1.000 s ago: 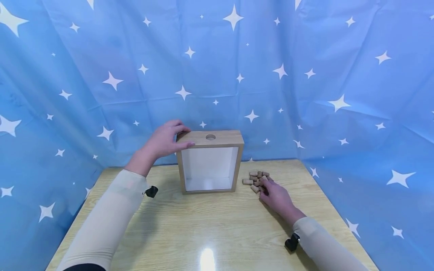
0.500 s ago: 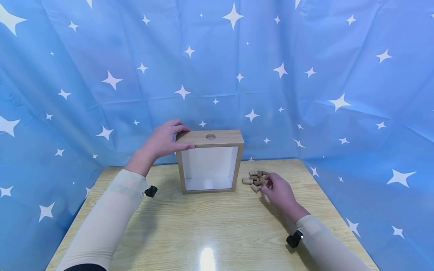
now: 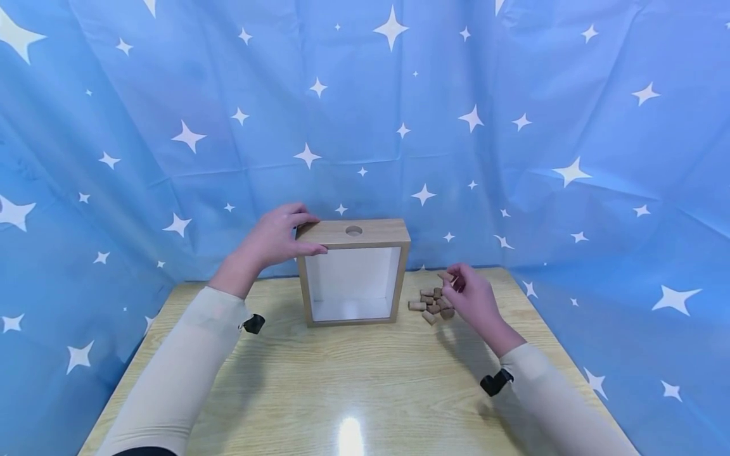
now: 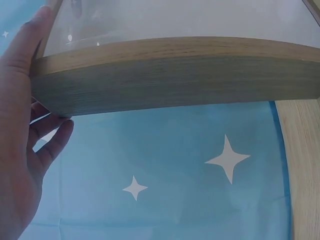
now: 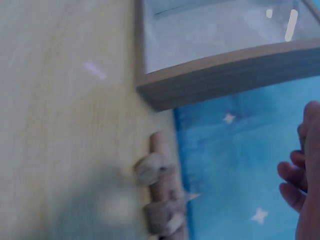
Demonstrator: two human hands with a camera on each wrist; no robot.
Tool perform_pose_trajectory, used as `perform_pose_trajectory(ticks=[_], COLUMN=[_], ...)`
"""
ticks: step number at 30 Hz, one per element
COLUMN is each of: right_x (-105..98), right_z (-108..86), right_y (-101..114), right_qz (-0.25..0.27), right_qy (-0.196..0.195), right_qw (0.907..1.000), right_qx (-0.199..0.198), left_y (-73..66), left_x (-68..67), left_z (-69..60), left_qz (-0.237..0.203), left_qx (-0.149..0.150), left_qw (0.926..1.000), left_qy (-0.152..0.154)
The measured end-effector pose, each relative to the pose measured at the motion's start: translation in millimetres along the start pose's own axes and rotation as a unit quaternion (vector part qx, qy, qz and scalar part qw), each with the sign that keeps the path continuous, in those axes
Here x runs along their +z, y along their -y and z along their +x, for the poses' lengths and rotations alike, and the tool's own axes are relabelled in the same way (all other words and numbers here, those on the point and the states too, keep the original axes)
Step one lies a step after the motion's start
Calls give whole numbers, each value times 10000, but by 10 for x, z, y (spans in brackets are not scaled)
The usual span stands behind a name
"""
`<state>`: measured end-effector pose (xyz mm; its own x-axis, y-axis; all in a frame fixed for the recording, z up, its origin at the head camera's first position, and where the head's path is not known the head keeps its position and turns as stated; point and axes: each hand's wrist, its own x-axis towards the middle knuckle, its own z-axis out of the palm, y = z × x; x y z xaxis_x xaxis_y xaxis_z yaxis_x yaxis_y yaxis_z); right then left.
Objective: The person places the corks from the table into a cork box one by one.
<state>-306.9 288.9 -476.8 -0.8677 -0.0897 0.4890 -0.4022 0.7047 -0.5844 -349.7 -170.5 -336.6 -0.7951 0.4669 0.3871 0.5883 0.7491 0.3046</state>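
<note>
Your left hand grips the upper left corner of the wooden box, thumb along the front edge of the top and fingers reaching over toward the back. The box stands upright on the table, near its far edge, with its white inside showing through the front. A round hole sits in the top, just beside your left fingertips and not covered by them.

Your right hand pinches one cork between thumb and fingers, held above the table to the right of the box and well apart from the hole. Just below and to the left of that hand, a pile of corks lies on the table, some touching, their ends pointing different ways. The pile is near the right side of the box without touching it. The right wrist view is blurred, and you cannot clearly make out the held cork there.

Both your arms wear pale sleeves, with a small black device at each wrist. Behind the table hangs a blue cloth printed with white stars, and a bright reflection shines on the tabletop nearest you.
</note>
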Motion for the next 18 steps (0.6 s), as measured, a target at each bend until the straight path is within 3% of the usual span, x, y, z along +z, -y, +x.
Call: perform_pose_trajectory(ticks=[10, 18], right_x=[-131, -232], right_z=[317, 487], right_y=[322, 540], right_qz=[513, 862], right_qy=[-465, -572], right_qw=[9949, 9919], right_qx=[-732, -735], left_y=[6, 20], left_x=[1, 17], left_z=[-23, -12], left_qz=[86, 179], left_qx=[-27, 36], left_qw=[10000, 9998], left_qy=[-35, -114])
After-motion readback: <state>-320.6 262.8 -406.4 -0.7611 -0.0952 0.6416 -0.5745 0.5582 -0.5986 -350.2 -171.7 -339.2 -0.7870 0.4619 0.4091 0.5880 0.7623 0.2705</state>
